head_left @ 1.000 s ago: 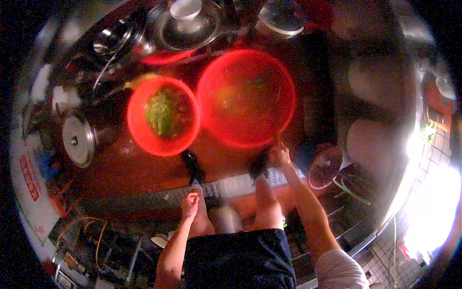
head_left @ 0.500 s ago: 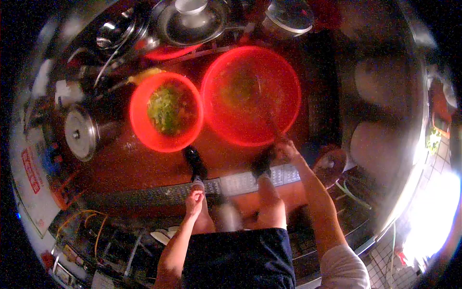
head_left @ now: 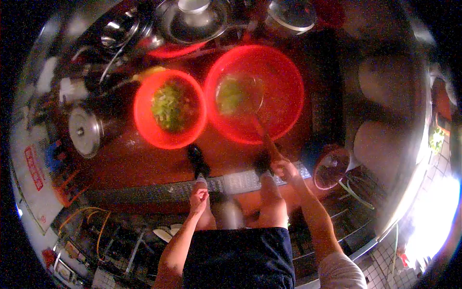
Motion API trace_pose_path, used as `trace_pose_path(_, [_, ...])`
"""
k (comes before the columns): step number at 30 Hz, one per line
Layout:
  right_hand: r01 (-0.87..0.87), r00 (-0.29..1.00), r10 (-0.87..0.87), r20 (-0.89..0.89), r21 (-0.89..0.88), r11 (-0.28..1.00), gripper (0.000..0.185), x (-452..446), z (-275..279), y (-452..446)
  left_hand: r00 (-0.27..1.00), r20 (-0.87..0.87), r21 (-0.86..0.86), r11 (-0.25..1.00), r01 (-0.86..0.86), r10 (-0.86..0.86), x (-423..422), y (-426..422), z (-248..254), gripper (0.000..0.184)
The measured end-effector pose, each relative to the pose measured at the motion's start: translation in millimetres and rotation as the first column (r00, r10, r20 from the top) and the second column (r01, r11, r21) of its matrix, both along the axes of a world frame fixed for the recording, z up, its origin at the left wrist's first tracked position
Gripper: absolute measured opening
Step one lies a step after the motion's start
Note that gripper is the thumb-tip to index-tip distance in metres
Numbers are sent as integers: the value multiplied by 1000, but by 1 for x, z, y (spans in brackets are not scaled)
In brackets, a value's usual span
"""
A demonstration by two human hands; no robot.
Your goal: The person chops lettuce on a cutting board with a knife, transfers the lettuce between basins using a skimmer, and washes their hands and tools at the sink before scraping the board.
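Note:
My right hand (head_left: 285,169) grips the wooden handle of a round strainer (head_left: 261,130), whose head lies inside the large red basin (head_left: 294,120). Pale green chopped vegetables (head_left: 231,94) show within the strainer's rim, blurred. To the left stands a smaller red basin (head_left: 139,120), with more chopped green vegetables (head_left: 171,106) in it. Held over my left leg, my left hand (head_left: 198,196) is closed with its fingers curled and nothing visible in it. It touches neither basin.
A metal strip (head_left: 144,191) crosses the floor near my shoes. A lidded metal pot (head_left: 82,132) stands left, and metal pans (head_left: 192,24) lie behind the basins. At right are a round lidded container (head_left: 332,166) and large pale rounded shapes (head_left: 380,144).
My right hand has moved slightly left and closer to me. The strainer's head has shifted left in the large basin, and greens show more clearly in it. The left hand stays nearly still.

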State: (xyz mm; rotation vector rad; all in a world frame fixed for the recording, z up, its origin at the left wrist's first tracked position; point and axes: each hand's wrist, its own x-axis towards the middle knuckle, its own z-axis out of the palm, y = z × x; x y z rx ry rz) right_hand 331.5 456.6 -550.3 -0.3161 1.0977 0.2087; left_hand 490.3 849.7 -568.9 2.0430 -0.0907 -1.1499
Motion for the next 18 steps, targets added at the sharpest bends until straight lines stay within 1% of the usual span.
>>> trace_pose_path(3, [-21,998,23,51,-47,999,23,-23,6,7,990,-127,144,986,81,-62,15,-6,9,19])
trace_pose_path(5, [-126,991,121,-49,-102,987,28,-32,38,6,996,-34,92,992,86,-83,13,-6,5,17])
trace_pose_path(6, [-182,980,169,-104,-129,975,31,-31,62,5,996,12,62,994,88,-89,10,-5,1,17])
trace_pose_path(8, [-215,977,202,-74,-280,936,35,-20,116,10,999,-1,5,999,41,-41,2,4,-11,17])
trace_pose_path(9, [-220,975,211,-63,-312,924,37,-24,126,17,1000,-12,-24,1000,19,-19,1,7,-14,17])
trace_pose_path(10, [-224,974,220,-53,-344,912,39,-29,138,23,999,-41,15,999,31,-30,2,5,-9,18])
trace_pose_path(11, [-99,995,93,-41,-165,981,42,-33,149,30,997,-69,56,998,43,-40,3,5,-3,20])
trace_pose_path(12, [39,996,-38,-75,13,999,44,-36,161,37,994,-97,96,994,57,-47,4,4,1,22])
trace_pose_path(14, [-228,968,219,-121,-63,972,53,-42,157,62,997,-78,-4,1000,0,0,-6,21,-16,23])
trace_pose_path(15, [-132,981,132,-142,15,991,54,-29,162,78,997,-69,-50,998,-29,25,-10,27,-22,23])
trace_pose_path(16, [-95,990,107,-95,125,988,58,-18,159,92,999,-22,-1,999,48,-48,-6,21,-15,22])
trace_pose_path(17, [35,999,-27,-38,227,973,62,-3,148,108,992,21,54,991,122,-124,1,13,-1,21])
trace_pose_path(18, [149,987,-158,-2,342,928,67,12,138,123,978,57,118,974,194,-201,6,8,9,21])
